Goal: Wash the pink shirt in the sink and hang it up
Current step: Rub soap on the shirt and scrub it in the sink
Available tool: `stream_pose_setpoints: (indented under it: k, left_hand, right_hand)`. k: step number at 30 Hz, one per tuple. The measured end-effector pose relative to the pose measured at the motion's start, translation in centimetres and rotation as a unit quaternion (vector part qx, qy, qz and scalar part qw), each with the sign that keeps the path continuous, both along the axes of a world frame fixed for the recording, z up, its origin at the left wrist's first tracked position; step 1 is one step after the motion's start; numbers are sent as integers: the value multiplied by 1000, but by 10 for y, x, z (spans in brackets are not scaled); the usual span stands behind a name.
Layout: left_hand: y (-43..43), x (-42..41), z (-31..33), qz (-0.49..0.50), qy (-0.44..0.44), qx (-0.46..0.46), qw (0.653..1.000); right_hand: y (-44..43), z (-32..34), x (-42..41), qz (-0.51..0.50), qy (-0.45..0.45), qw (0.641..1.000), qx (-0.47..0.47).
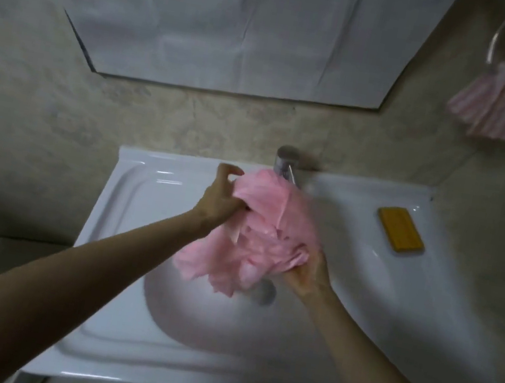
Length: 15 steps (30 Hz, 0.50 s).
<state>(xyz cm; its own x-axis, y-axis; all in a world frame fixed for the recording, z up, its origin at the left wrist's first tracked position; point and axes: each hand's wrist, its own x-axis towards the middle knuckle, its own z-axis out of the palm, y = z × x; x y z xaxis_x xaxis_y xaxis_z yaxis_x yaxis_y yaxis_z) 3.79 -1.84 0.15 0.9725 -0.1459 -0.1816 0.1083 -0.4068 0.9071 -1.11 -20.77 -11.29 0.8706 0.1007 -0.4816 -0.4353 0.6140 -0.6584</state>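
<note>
Here the glossy white sink (pixel 123 236) has the pink shirt (pixel 257 235) over its round bowl, a crumpled, soft bundle just above the drain (pixel 266 292) and below the chrome tap (pixel 286 160) at the sink's back edge. The left hand (pixel 219 202) grips the upper folds with curled fingers. The right hand (pixel 307 275) clutches the lower bunch, fingers wrapped round the cloth. A rectangular yellow soap bar (pixel 401 229) lies on the sink's right ledge.
</note>
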Motion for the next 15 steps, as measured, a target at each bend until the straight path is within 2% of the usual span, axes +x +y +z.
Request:
stream_pose_setpoints:
  k: [2,4,6,9,10,12,13,15]
  left_hand:
    - [4,-8,-51,-55,32,14,998]
    - [11,-21,-114,-107,50,134,984]
    - [17,-30,-166,-176,73,286,939]
    - [30,-40,-221,-280,51,495,821]
    - [36,-40,-242,-278,20,533,799]
    - [42,-32,-265,-272,-17,542,795]
    - [40,-28,-256,-297,-2,547,783]
    - [34,-23,-248,-350,5,530,772]
  right_hand:
    - [-3,-32,-6,-13,10,996,-87]
    - [-15,-68,-14,3,47,990,-134]
    - [-26,-100,-23,17,118,965,-233]
    - [-44,-142,-29,-26,205,861,-464]
    - [-44,-146,-27,-55,222,844,-486]
    - [-35,-148,-19,-77,258,852,-448]
    - [-28,-149,-13,-50,279,857,-429]
    - [-6,-143,4,35,312,837,-448]
